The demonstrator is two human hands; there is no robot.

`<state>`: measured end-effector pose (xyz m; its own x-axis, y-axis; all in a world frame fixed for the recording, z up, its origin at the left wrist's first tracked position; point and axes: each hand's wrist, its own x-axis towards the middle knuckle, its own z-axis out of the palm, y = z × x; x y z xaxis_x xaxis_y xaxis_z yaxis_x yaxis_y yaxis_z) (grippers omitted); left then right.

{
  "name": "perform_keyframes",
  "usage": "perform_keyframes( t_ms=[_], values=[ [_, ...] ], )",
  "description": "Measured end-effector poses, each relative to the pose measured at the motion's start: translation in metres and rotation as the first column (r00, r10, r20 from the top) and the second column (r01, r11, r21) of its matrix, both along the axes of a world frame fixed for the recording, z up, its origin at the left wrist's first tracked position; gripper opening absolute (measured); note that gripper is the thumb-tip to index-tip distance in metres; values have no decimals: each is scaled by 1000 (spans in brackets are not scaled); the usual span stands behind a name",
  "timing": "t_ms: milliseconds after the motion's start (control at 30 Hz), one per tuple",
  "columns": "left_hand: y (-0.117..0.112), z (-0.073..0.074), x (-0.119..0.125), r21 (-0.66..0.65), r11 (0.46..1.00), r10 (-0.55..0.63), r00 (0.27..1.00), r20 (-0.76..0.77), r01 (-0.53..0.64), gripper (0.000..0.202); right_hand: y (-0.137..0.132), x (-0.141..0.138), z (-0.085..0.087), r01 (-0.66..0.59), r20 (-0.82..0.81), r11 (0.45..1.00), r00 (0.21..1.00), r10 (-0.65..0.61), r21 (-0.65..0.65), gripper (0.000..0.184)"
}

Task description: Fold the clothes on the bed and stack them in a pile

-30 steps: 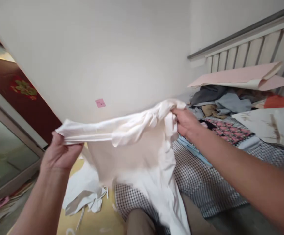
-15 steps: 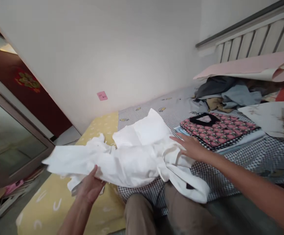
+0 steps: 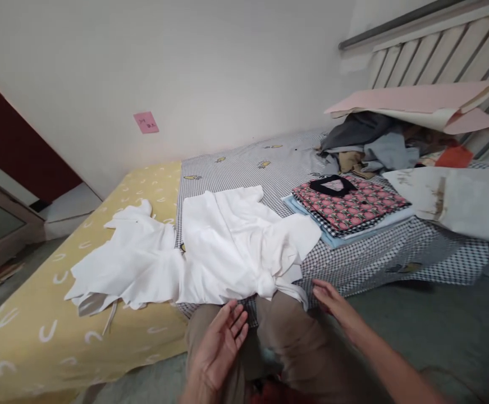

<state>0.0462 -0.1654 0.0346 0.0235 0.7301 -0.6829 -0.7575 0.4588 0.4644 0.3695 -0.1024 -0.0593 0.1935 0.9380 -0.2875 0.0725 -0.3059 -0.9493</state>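
A white garment [image 3: 236, 247] lies spread and rumpled on the bed, across the checked sheet [image 3: 370, 264] and the yellow sheet [image 3: 37, 331]. My left hand [image 3: 221, 345] hovers open over my knee, palm up, just below the garment's near edge and holding nothing. My right hand [image 3: 337, 306] is open too, fingers stretched out, close to the garment's lower right corner but apart from it.
A folded stack topped by a pink patterned shirt [image 3: 349, 205] lies right of the white garment. Behind it is a heap of grey and tan clothes [image 3: 366, 146] under pink card sheets [image 3: 412, 104]. White paper [image 3: 458, 202] lies far right. Grey floor [image 3: 438, 331] shows below.
Both hands held the white garment up a second ago. They lowered it onto the bed, let go and drew back toward my knees. The view tilted downward.
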Motion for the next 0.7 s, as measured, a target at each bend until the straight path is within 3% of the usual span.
perform_keyframes(
  t_ms=[67,133,200,267,333,400,433,533,600,700],
  values=[
    [10,-15,4,-18,1000,-23,999,-29,22,15,7,-16,8,-115,152,989,983,100,93,57],
    [16,-27,4,19,1000,-5,999,-49,6,14,12,-32,25,-282,338,949,915,222,140,45],
    [16,-35,4,117,993,21,998,-52,-15,16,9,-46,51,-437,504,890,802,321,129,29],
    [13,-37,2,220,974,61,998,-30,-53,15,0,-56,83,-544,573,830,722,388,123,25],
    [8,-36,-2,293,949,114,993,39,-121,13,-11,-65,116,-664,474,742,685,553,94,31],
    [4,-33,-9,323,920,187,973,135,-222,22,-16,-73,145,-761,154,646,647,747,60,33],
    [3,-31,-13,320,907,224,958,181,-272,27,-14,-77,156,-754,-28,650,651,759,92,34],
    [3,-28,-21,269,894,289,921,262,-358,33,6,-90,176,-519,-417,794,676,608,318,54],
    [3,-28,-21,229,909,285,922,263,-347,29,23,-96,177,-349,-517,829,656,549,437,70],
    [1,-30,-14,212,940,229,954,193,-269,17,40,-95,161,-260,-541,874,701,464,411,60]
  ],
)
